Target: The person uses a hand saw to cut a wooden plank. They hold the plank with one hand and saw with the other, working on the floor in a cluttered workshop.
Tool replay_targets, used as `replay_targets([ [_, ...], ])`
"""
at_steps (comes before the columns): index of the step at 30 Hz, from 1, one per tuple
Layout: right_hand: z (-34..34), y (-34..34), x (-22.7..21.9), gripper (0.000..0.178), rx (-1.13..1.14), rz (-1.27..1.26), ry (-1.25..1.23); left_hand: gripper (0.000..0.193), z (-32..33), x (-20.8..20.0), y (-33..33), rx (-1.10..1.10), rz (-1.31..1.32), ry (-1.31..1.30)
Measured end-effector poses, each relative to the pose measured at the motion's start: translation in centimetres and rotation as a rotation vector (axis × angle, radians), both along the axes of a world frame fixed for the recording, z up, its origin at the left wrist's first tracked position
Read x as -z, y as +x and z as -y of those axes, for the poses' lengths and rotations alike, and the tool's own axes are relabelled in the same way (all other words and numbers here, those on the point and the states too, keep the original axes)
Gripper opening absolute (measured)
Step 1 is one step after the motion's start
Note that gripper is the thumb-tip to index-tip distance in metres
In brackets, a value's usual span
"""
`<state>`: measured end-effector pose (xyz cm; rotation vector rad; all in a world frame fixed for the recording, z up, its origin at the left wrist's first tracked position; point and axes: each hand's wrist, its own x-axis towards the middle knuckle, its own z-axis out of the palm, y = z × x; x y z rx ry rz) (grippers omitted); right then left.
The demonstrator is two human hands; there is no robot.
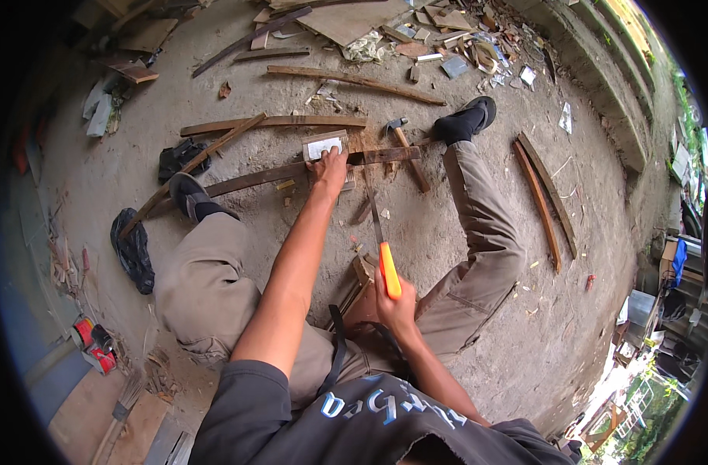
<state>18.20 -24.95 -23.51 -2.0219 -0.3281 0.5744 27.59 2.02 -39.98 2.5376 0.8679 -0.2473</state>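
My right hand (pixel 398 308) is wrapped round the orange handle of a handsaw (pixel 390 271). Its narrow blade points away from me, up to a long dark wooden strip (pixel 393 156) that lies crosswise between my feet. My left hand (pixel 328 168) presses down and grips this strip left of the blade. Under and beside its fingers is a small wooden block with a white paper label (pixel 323 147); the fingers' undersides are hidden. A hammer (pixel 407 151) with a wooden handle lies right of the blade, partly behind the strip.
Several loose wooden strips (pixel 354 82) lie beyond my feet, and two more (pixel 544 200) lie to the right. A black plastic bag (pixel 132 252) is by my left foot. Scrap (pixel 478 54) litters the far floor. At lower left are a red-and-black object (pixel 95 343) and a brush (pixel 125 399).
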Motion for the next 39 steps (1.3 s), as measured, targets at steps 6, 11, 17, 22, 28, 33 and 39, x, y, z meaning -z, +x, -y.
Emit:
replay_targets([
  [6, -6.9, 5.5, 4.2, 0.033, 0.005, 0.071, 0.03, 0.028, -0.3, 1.3, 0.1, -0.024, 0.052, 0.05],
  [11, 1.6, -1.8, 1.5, 0.019, -0.038, 0.091, 0.07, 0.029, -0.9, 0.8, -0.3, -0.024, 0.038, -0.019],
  [17, -4.6, 3.7, 3.6, 0.03, 0.009, 0.124, 0.038, 0.026, 0.3, 0.5, -0.3, -0.058, 0.046, 0.069],
  [22, -7.4, 6.3, 4.5, 0.033, -0.017, 0.167, 0.014, 0.032, 0.5, -1.1, 0.6, 0.002, -0.057, 0.012],
  [28, 2.5, -2.3, 2.2, 0.019, 0.066, -0.049, 0.08, 0.034, -0.1, 1.0, -0.4, -0.04, 0.021, 0.11],
  [33, -6.4, 5.9, 4.9, 0.03, 0.032, 0.072, 0.046, 0.035, 1.0, 1.1, -0.8, -0.038, 0.05, 0.185],
  [39, -12.9, 11.2, 5.5, 0.035, -0.072, 0.116, 0.031, 0.023, 0.8, -1.5, 0.5, 0.027, -0.077, 0.003],
])
